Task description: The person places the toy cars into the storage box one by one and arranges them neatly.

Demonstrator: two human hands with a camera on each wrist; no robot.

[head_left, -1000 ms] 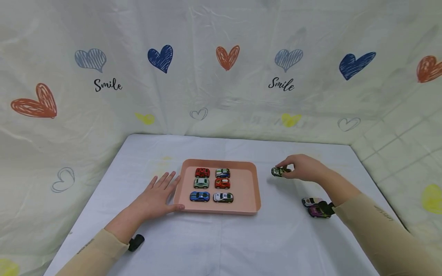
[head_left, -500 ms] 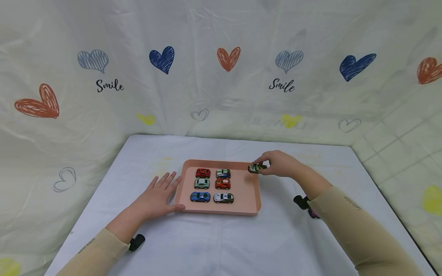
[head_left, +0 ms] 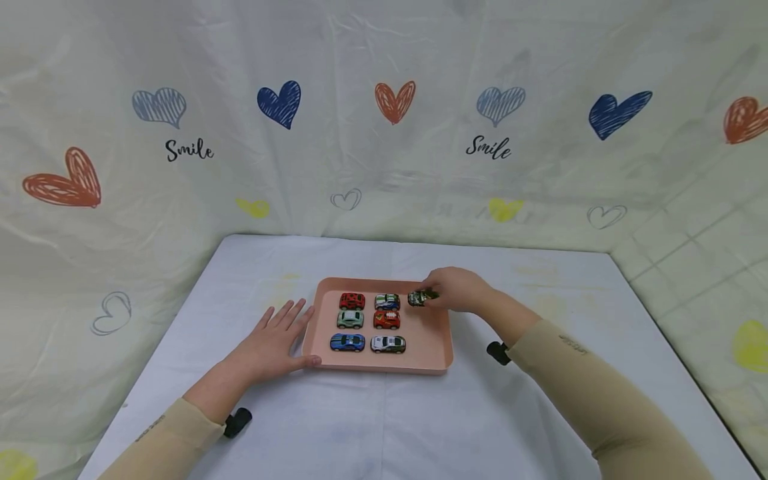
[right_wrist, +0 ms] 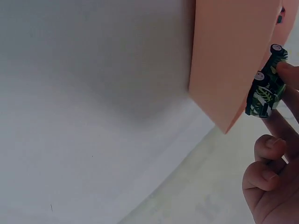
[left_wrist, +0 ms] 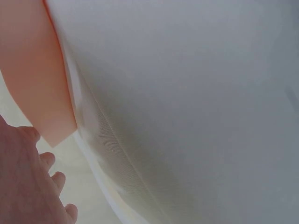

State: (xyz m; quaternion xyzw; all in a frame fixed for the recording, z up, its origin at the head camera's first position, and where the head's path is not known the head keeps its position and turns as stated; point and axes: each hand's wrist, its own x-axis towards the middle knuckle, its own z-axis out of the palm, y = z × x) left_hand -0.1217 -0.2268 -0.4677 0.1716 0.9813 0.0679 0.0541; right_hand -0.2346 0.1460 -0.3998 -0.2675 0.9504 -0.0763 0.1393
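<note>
A dark green patterned toy car [head_left: 418,298] is pinched between the thumb and fingers of my right hand [head_left: 459,290], over the back right part of the pink tray [head_left: 426,347]. In the right wrist view the same toy car [right_wrist: 267,88] shows its wheels, level with the tray's rim; whether it touches the floor of the tray I cannot tell. My left hand [head_left: 270,347] rests with spread, straight fingers against the tray's left edge. Inside stand a red car [head_left: 351,301], a white-and-blue car [head_left: 387,302], a pale green car [head_left: 350,319], an orange-red car [head_left: 387,320], a blue car [head_left: 347,342] and a white car [head_left: 387,344].
A white cloth [head_left: 336,427] covers the table under the tray. Behind it hangs a pale curtain [head_left: 444,173] printed with hearts. The right forearm and sleeve [head_left: 576,373] reach across the right side of the table.
My right hand has carried the green toy car leftward from beside the tray to over its back right part. The left hand has stayed at the tray's left edge.
</note>
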